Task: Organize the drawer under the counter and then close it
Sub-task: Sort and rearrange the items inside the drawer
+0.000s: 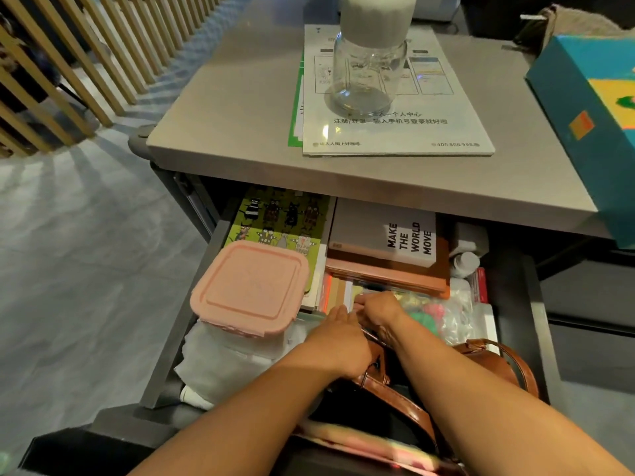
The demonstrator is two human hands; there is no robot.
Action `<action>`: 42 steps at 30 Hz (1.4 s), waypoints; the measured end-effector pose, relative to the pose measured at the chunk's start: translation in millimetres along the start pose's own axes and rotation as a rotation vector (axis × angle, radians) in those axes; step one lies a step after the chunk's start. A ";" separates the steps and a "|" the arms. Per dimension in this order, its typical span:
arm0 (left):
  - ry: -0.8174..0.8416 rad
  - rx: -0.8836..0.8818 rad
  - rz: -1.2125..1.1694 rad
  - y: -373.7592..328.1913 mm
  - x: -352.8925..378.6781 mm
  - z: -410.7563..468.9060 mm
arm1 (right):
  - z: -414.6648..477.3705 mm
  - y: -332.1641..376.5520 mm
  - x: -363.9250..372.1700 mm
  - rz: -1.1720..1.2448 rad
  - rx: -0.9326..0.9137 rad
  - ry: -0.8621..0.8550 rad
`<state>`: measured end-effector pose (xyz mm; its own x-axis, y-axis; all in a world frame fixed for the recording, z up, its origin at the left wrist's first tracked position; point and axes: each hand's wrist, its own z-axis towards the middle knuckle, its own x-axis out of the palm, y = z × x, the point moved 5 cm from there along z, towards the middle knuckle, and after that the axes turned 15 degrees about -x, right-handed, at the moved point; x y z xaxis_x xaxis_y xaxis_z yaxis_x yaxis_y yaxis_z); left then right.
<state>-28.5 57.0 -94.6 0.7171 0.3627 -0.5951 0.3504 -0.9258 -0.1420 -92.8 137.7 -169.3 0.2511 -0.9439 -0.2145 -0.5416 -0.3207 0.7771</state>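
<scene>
Inside, right hand (378,310) touches crinkly bag (446,316) (clear).

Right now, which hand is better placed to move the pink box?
Likely left: the left hand lies nearer the pink box, fingers straight; the right hand is curled farther right, by the plastic bag.

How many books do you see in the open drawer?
3: a green cat-pattern book at the back left, a grey book beside it, lying on a brown book. Others may be hidden underneath.
</scene>
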 end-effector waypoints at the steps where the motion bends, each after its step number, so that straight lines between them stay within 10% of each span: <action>1: -0.006 -0.011 0.006 -0.4 -0.4 -2.0 | -2.1 -0.7 4.9 0.068 0.001 0.014; 6: -0.023 0.052 0.068 -8.1 -6.4 -11.0 | -10.0 9.5 5.2 0.001 -0.085 0.161; 13: -0.084 0.126 0.101 -18.5 -20.1 -8.6 | -32.3 39.6 -17.2 -1.089 -0.432 0.334; 17: -0.141 0.150 0.251 -31.5 -26.9 24.7 | -37.6 16.8 -45.2 -1.508 -0.305 0.495; 30: -0.203 -0.032 0.919 -15.3 22.7 82.3 | -45.6 8.6 -60.9 -1.574 -0.156 0.544; 36: -0.160 -0.041 0.623 -20.4 1.7 59.4 | -52.9 10.8 -66.9 -1.445 -0.225 0.523; 42: -0.500 0.137 0.388 -28.3 -54.7 -14.5 | -77.8 66.4 -68.7 -1.079 -0.498 0.329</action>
<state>-68.9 64.9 -46.5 0.3978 -0.0639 -0.9153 0.0185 -0.9968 0.0777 -83.7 187.4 -56.9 0.6090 -0.1269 -0.7830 0.4148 -0.7905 0.4507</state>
